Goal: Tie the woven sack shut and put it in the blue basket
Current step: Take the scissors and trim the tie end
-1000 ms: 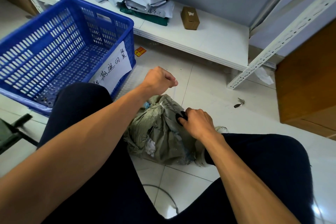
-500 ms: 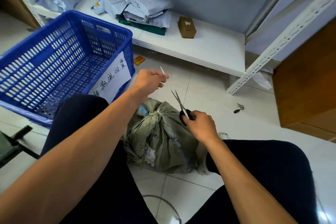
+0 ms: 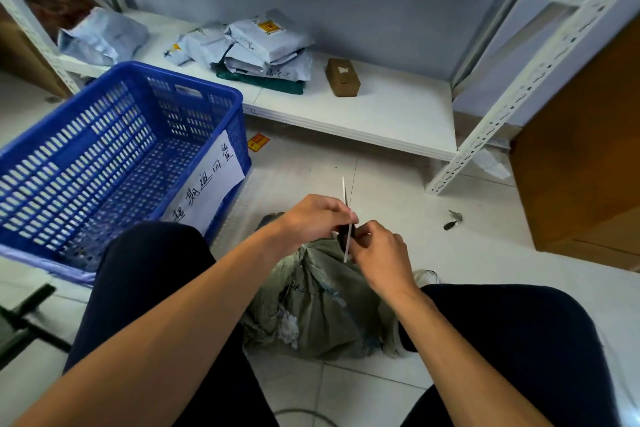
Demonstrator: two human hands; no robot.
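Note:
The grey-green woven sack stands on the tiled floor between my knees, its neck bunched together at the top. The blue basket sits on the floor to the left, with nothing in it and a handwritten paper label on its near wall. My hands meet just above the sack's neck. My right hand grips the black handles of a pair of scissors, blades pointing up. My left hand pinches a thin white strip beside the blades.
A low white shelf behind the sack carries grey mailing bags and a small cardboard box. A white slotted upright and a wooden cabinet stand to the right. Small scraps lie on the floor.
My left hand has come right and down with the white strip to meet my right hand and the scissors. The sack has stayed in place.

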